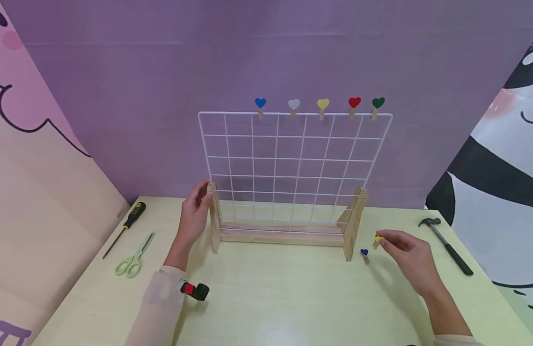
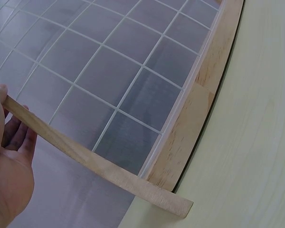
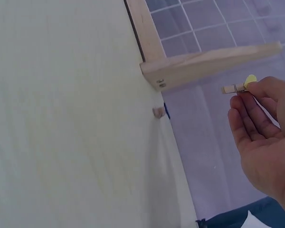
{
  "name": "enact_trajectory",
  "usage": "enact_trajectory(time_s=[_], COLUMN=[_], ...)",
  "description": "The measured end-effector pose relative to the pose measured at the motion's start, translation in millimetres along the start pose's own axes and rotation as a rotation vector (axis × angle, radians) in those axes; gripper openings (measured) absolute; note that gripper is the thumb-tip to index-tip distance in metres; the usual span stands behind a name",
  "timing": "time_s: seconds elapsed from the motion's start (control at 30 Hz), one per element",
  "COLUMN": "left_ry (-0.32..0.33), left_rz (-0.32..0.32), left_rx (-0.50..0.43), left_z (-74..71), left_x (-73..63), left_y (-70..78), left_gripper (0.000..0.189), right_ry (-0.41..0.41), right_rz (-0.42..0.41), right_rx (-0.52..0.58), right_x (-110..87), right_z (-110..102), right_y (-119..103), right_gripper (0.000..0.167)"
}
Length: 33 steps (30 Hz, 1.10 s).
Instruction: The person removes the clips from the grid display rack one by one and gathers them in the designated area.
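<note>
In the head view, the right hand (image 1: 411, 259) pinched a yellow clip (image 1: 378, 239) between thumb and fingertips, above the table (image 1: 270, 298). The clip was at the hand's left end, right of the rack (image 1: 281, 236) and apart from it. A blue clip (image 1: 365, 256) lay on the table, just left of the held one and slightly nearer. Five others (image 1: 323, 104) stood along the rack's top bar. The left hand (image 1: 193, 214) gripped the rack's left leg (image 1: 215, 221) near its top. A screwdriver (image 1: 125, 226) and scissors (image 1: 134, 259) lay at left, a hammer (image 1: 450, 251) at right.

In the left wrist view, thumb and fingers held the leg from opposite sides.

In the right wrist view, the yellow clip's wooden end pointed away from the hand.
</note>
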<state>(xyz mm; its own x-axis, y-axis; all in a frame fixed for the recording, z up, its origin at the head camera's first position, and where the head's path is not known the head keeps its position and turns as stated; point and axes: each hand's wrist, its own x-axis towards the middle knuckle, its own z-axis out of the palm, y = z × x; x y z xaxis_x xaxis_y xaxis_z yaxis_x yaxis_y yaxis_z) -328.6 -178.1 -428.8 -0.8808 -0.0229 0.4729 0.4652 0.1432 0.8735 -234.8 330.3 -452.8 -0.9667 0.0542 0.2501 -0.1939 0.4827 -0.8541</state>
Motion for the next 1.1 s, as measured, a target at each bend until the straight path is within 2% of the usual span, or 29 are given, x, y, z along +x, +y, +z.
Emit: enact_trajectory(time_s=[0.23,0.67,0.87,1.1], left_ry=[-0.002,0.002,0.001,-0.001], left_rz=[-0.012,-0.003,-0.011,-0.007], left_rx=[0.018,0.019,0.015,0.009], left_z=[-2.0,-1.1,-2.2,-1.1], left_x=[1.0,-0.3,-2.3,-0.4], left_y=[0.4,0.1,0.7,0.4], left_gripper=[0.044,0.044,0.044,0.044], right_ry=[-0.033,-0.132,-0.122,-0.117], right_rz=[0.038,0.114,0.062,0.058], right_rx=[0.020,-0.106,-0.119,-0.247], right_x=[5.1,6.0,7.3,10.1], right_z=[-6,-5,-1,4], right_y=[22,51,58,58], right_gripper=[0.030,0.036,0.033,0.030])
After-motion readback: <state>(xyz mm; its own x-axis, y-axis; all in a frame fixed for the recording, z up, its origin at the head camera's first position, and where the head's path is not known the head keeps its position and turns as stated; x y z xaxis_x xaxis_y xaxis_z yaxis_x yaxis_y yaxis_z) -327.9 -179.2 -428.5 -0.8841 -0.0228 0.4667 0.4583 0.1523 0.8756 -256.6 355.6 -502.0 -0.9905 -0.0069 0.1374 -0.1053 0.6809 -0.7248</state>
